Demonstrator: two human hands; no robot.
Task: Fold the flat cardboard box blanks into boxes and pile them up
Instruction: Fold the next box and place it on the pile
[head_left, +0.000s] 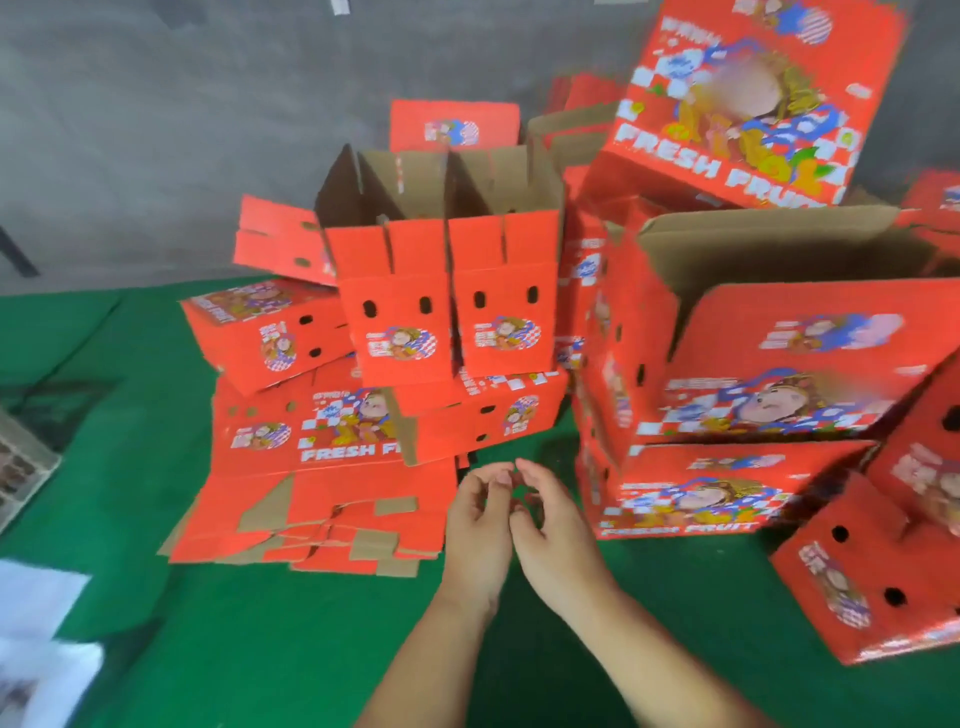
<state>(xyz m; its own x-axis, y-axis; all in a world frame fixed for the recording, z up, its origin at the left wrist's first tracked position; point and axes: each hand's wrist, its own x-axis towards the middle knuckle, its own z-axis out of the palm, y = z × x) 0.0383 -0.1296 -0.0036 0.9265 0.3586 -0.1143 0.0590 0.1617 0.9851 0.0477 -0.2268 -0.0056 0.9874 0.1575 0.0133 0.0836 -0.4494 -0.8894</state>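
A stack of flat red cardboard blanks (311, 514) lies on the green table (270, 649), left of centre. Behind it stands a pile of folded red boxes (447, 322), two of them upright with open tops. A second pile of folded boxes (753, 389) rises at the right, one printed FRESH FRUIT on top. My left hand (480, 530) and my right hand (553, 525) hover side by side over the table, just right of the blanks. Their fingers are loosely curled, fingertips close together, and hold nothing.
A tipped red box (872, 571) lies at the right edge of the table. White sheets (41, 623) sit at the lower left corner, and a tray-like object (21, 467) at the left edge. A grey wall (208, 104) stands behind the table.
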